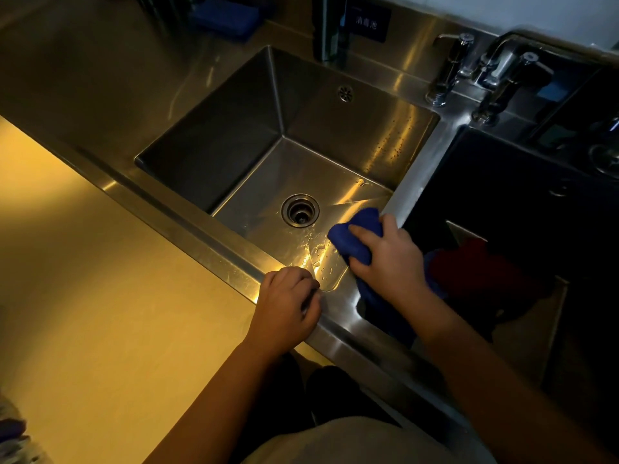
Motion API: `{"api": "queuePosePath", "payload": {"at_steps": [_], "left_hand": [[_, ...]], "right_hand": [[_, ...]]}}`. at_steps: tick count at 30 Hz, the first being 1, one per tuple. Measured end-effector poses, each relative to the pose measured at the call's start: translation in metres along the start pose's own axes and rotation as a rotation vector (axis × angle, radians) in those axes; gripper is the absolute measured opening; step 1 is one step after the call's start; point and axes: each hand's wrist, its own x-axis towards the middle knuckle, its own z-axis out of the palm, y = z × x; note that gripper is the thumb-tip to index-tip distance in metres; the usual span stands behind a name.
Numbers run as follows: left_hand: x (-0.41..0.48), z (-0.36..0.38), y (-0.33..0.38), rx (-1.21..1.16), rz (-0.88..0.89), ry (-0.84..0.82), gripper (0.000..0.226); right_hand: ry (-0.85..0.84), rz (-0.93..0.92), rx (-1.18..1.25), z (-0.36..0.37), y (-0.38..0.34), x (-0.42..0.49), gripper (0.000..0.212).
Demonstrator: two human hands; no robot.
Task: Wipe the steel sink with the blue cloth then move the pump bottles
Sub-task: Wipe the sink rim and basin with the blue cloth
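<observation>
Your right hand [390, 259] grips the bunched blue cloth [355, 237], fingers wrapped over it, pressing it on the sink [214, 128] floor at the near right corner, just right of the drain [300, 211]; a tail of cloth hangs down beneath your wrist; water beads glint on the steel just left of the cloth. Your left hand [288, 303] rests on the near rim, fingers curled into a loose fist, holding nothing; taps [482, 72] stand far right, between this basin and a darker one; pump bottles cannot be made out.
</observation>
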Motion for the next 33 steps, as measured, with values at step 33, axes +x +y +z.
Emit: {"api": "queuePosePath", "payload": {"at_steps": [33], "left_hand": [[-0.003,-0.003,0.002,0.045,-0.017,-0.052,0.034]], "right_hand": [[0.08,-0.125,0.126,0.018,-0.004,-0.029,0.059]]}}
